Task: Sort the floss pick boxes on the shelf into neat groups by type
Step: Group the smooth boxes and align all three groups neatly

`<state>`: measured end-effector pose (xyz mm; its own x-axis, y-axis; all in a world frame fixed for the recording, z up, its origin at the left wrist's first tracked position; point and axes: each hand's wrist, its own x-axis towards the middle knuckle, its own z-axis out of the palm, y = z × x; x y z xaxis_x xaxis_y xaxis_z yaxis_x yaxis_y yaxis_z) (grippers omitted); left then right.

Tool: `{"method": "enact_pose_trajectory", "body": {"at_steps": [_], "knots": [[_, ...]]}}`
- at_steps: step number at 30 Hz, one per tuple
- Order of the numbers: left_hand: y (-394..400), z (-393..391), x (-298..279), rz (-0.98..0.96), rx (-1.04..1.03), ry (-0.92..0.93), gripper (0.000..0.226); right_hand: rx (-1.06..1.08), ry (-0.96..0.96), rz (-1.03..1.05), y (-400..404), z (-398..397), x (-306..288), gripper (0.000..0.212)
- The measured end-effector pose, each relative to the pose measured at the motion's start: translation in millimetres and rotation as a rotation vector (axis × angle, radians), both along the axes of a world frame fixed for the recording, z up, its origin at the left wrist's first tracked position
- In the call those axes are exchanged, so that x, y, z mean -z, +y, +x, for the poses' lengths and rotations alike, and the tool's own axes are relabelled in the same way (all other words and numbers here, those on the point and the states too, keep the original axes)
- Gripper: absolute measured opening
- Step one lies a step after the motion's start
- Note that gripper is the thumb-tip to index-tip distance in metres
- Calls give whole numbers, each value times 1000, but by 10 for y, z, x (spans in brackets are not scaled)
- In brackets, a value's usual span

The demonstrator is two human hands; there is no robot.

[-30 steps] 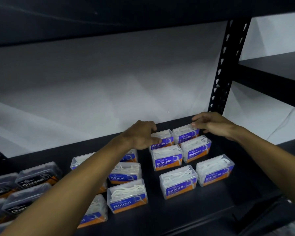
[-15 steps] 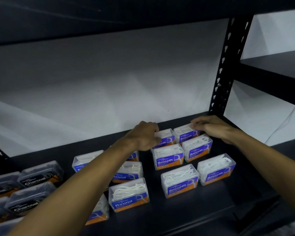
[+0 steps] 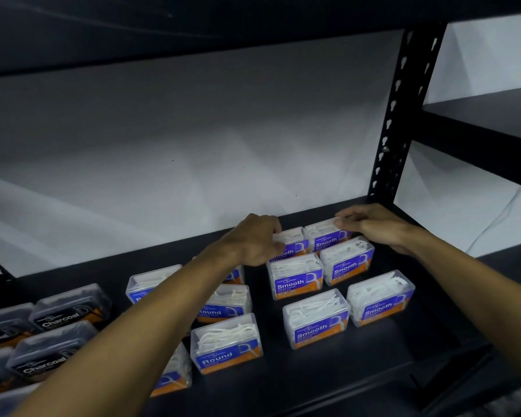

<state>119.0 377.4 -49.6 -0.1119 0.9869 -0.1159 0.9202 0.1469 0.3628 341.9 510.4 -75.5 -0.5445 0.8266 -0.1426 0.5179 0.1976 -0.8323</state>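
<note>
Since the earlier frames your hands have barely shifted; both stay at the back Smooth pair, so you look to be squaring that row, a late tidy-up rather than a sort.

Nearest you, on the shelf (image 3: 313, 383), the Round boxes (image 3: 226, 344) sit centre: I count five in view, some hidden under your arm. Left, the Charcoal boxes (image 3: 69, 308), at least four, run off frame. Right, six Smooth boxes (image 3: 316, 319) stand in three rows of two.

Farthest back, your left hand (image 3: 253, 239) curls round the rear-left box (image 3: 292, 242); your right hand (image 3: 370, 224) lays fairly straight fingers on the rear-right box (image 3: 325, 236).
</note>
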Motion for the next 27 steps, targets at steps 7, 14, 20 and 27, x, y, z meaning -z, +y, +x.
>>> {"method": "enact_pose_trajectory", "body": {"at_steps": [7, 14, 20, 27], "knots": [[-13, -4, -3, -7, -7, 22, 43, 0, -19, -1, -22, 5, -20, 44], [-296, 93, -170, 208, 98, 264, 57, -13, -81, 437, -174, 224, -147, 45], [-461, 244, -160, 87, 238, 416, 53, -381, -350, 694, -342, 417, -179, 55], [-465, 327, -87, 98, 233, 467, 49, -395, -473, 875, -346, 321, -95, 49]]}}
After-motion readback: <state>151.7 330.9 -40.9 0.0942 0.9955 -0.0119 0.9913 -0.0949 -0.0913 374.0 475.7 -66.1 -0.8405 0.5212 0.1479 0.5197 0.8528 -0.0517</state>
